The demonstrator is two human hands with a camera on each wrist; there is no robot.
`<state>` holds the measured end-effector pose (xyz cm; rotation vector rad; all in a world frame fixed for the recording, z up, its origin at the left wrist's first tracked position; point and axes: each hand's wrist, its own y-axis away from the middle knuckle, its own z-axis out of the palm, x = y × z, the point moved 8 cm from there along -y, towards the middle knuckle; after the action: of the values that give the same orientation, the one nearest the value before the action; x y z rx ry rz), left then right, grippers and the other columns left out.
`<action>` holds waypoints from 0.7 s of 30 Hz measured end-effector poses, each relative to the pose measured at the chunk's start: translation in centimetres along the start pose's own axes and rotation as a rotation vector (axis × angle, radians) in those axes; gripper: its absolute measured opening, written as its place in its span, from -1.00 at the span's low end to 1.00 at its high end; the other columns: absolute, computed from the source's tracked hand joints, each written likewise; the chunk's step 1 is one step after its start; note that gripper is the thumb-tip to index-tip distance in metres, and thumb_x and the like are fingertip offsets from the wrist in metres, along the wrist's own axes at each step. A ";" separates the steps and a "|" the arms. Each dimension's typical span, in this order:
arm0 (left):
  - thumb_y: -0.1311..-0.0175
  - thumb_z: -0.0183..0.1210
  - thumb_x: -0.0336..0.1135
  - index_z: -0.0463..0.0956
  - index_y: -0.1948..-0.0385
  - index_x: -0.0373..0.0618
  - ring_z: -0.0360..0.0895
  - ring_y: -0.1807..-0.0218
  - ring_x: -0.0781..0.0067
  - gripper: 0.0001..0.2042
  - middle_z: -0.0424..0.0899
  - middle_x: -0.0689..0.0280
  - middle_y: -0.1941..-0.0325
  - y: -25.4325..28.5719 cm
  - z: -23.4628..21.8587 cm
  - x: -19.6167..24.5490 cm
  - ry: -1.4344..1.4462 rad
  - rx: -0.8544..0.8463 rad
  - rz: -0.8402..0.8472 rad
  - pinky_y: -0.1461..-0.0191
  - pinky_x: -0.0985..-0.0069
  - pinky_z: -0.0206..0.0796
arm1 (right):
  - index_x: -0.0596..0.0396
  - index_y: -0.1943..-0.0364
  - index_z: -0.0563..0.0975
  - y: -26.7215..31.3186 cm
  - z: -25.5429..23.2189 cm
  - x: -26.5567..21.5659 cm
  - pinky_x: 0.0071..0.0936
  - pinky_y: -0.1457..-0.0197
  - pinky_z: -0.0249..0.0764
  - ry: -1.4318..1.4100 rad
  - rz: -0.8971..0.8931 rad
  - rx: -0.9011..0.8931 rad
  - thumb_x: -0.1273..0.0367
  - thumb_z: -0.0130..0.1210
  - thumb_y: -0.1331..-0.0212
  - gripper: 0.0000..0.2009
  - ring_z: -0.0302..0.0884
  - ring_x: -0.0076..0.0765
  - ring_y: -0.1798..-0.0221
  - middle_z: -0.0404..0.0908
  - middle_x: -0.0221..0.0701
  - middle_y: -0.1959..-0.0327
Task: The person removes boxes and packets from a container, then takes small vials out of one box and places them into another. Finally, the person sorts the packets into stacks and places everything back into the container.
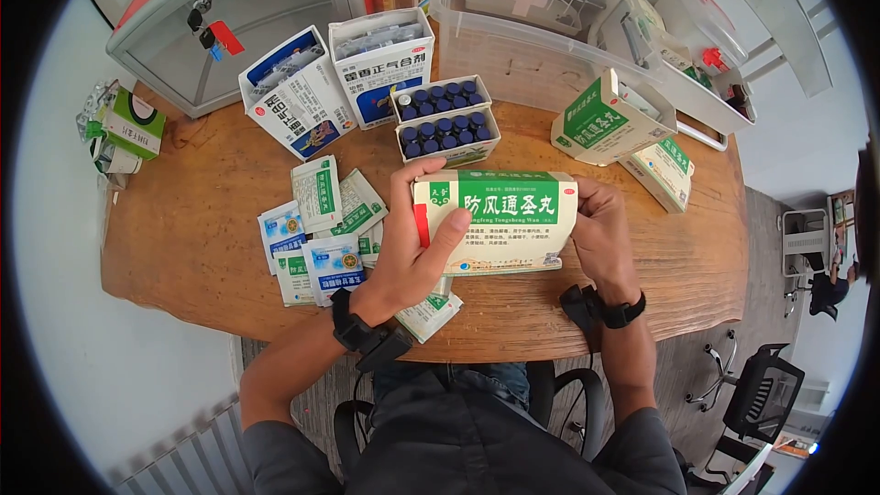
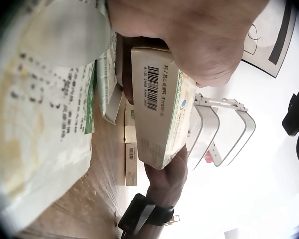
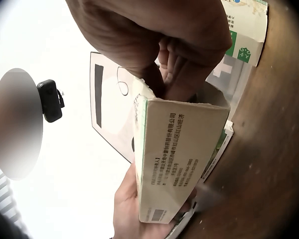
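My left hand (image 1: 410,243) grips a green-and-white medicine box (image 1: 495,243) above the table, thumb over the printed front and fingers behind. At the box's right end is my right hand (image 1: 605,229), its fingers bent. In the right wrist view, the box's end (image 3: 177,149) stands open with torn-looking edges, and the right hand's fingers (image 3: 182,79) reach into it, so their tips are hidden. The left wrist view shows the box's barcoded end (image 2: 152,104) beneath the left hand (image 2: 189,35). Green-and-white sachets (image 1: 316,192) and blue-and-white sachets (image 1: 335,266) lie beside the left hand.
Two open white cartons (image 1: 298,101) and boxes of blue-capped bottles (image 1: 445,137) stand behind. Another open green-and-white box (image 1: 610,124) is at right, near a clear plastic bin (image 1: 541,46). A glass-fronted cabinet (image 1: 238,27) occupies the back left of the wooden table (image 1: 202,211).
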<state>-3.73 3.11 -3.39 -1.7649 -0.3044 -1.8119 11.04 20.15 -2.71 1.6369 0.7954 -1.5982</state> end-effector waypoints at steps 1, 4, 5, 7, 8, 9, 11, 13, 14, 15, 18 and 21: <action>-0.59 0.19 -0.24 0.12 -0.43 -0.17 0.56 -0.16 0.41 -0.45 0.53 0.11 -0.19 0.0 0.0 0.0 0.006 0.007 -0.001 -0.22 0.42 0.47 | 0.33 -0.09 0.66 0.0 0.0 0.0 -0.66 0.05 0.61 0.011 0.000 -0.001 0.53 0.17 -0.48 -0.79 0.74 -0.67 0.12 0.83 -0.34 0.09; -0.58 0.19 -0.24 0.12 -0.43 -0.18 0.57 -0.15 0.42 -0.45 0.53 0.10 -0.19 -0.1 -0.2 0.2 0.002 0.027 0.001 -0.21 0.43 0.49 | 0.32 -0.13 0.65 0.2 -0.5 0.1 -0.67 0.01 0.59 -0.084 0.080 -0.037 0.37 0.10 -0.59 -0.73 0.71 -0.69 0.10 0.83 -0.38 0.12; -0.59 0.18 -0.24 0.12 -0.43 -0.19 0.58 -0.15 0.42 -0.45 0.54 0.10 -0.20 0.0 -0.3 0.4 -0.009 0.037 0.004 -0.20 0.44 0.51 | 0.32 -0.13 0.65 0.2 -0.9 0.2 -0.67 0.01 0.59 -0.085 0.080 -0.039 0.37 0.10 -0.59 -0.73 0.71 -0.69 0.10 0.83 -0.38 0.12; -0.59 0.18 -0.24 0.12 -0.42 -0.19 0.59 -0.15 0.41 -0.45 0.54 0.10 -0.19 0.0 -0.4 0.7 -0.001 0.060 0.022 -0.18 0.44 0.52 | 0.28 -0.15 0.65 0.3 -0.8 0.5 -0.66 -0.05 0.56 -0.164 0.120 -0.105 0.23 0.04 -0.65 -0.64 0.67 -0.67 0.10 0.80 -0.41 0.12; -0.59 0.18 -0.24 0.12 -0.42 -0.20 0.60 -0.14 0.41 -0.46 0.54 0.09 -0.19 0.0 -0.6 0.9 0.008 0.083 0.039 -0.17 0.44 0.53 | 0.28 -0.15 0.65 0.4 -0.7 0.1 -0.66 -0.05 0.56 -0.164 0.120 -0.104 0.23 0.04 -0.65 -0.64 0.67 -0.67 0.10 0.80 -0.41 0.12; -0.59 0.18 -0.24 0.12 -0.42 -0.20 0.60 -0.14 0.41 -0.46 0.54 0.09 -0.19 -0.1 -0.6 0.9 0.008 0.082 0.039 -0.17 0.44 0.53 | 0.28 -0.17 0.64 0.6 -0.2 -0.7 -0.63 -0.07 0.56 -0.236 0.121 -0.124 0.20 0.04 -0.65 -0.62 0.68 -0.63 0.08 0.80 -0.40 0.09; -0.59 0.18 -0.23 0.12 -0.42 -0.20 0.60 -0.14 0.40 -0.45 0.54 0.08 -0.19 -0.1 -1.0 0.8 -0.006 0.121 0.038 -0.17 0.44 0.54 | 0.28 -0.18 0.64 0.7 0.3 -1.1 -0.61 -0.10 0.56 -0.309 0.124 -0.147 0.18 0.03 -0.65 -0.60 0.69 -0.59 0.06 0.80 -0.38 0.06; -0.59 0.19 -0.22 0.12 -0.42 -0.20 0.60 -0.13 0.40 -0.45 0.54 0.07 -0.19 0.0 -0.9 0.8 -0.028 0.114 0.048 -0.17 0.44 0.54 | 0.30 -0.21 0.63 0.8 0.5 -1.8 -0.53 -0.14 0.61 -0.036 -0.023 -0.198 0.26 0.13 -0.59 -0.64 0.73 -0.52 -0.02 0.80 -0.30 -0.04; -0.58 0.19 -0.21 0.12 -0.42 -0.19 0.60 -0.13 0.40 -0.45 0.54 0.06 -0.19 0.0 -0.9 0.8 -0.050 0.106 0.060 -0.17 0.44 0.54 | 0.30 -0.21 0.63 0.9 0.9 -2.0 -0.53 -0.14 0.61 -0.036 -0.022 -0.196 0.26 0.13 -0.59 -0.64 0.73 -0.52 -0.02 0.80 -0.30 -0.04; -0.58 0.19 -0.21 0.12 -0.42 -0.19 0.60 -0.13 0.40 -0.45 0.54 0.06 -0.19 0.0 -0.9 0.8 -0.051 0.104 0.058 -0.17 0.44 0.54 | 0.31 -0.22 0.62 0.9 1.5 -2.1 -0.52 -0.15 0.62 -0.028 -0.005 -0.170 0.33 0.18 -0.55 -0.65 0.73 -0.52 -0.04 0.80 -0.28 -0.06; -0.59 0.18 -0.20 0.12 -0.42 -0.19 0.61 -0.13 0.39 -0.45 0.54 0.06 -0.19 -0.1 -0.9 0.7 -0.091 0.092 0.060 -0.16 0.44 0.54 | 0.32 -0.24 0.61 0.6 1.9 -1.6 -0.53 -0.14 0.63 -0.056 0.045 -0.135 0.44 0.24 -0.47 -0.66 0.73 -0.52 -0.05 0.80 -0.26 -0.07; -0.54 0.24 -0.22 0.09 -0.43 -0.20 0.60 -0.16 0.38 -0.39 0.52 0.06 -0.21 -0.2 -0.7 0.3 -0.054 0.073 0.005 -0.18 0.43 0.54 | 0.33 -0.24 0.60 0.4 1.8 -1.1 -0.55 -0.12 0.63 -0.086 0.082 -0.133 0.48 0.26 -0.45 -0.65 0.73 -0.54 -0.03 0.81 -0.26 -0.06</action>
<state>-4.44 2.79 -3.13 -1.7651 -0.3826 -1.7297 10.33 18.47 -1.59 1.4776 0.7640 -1.5151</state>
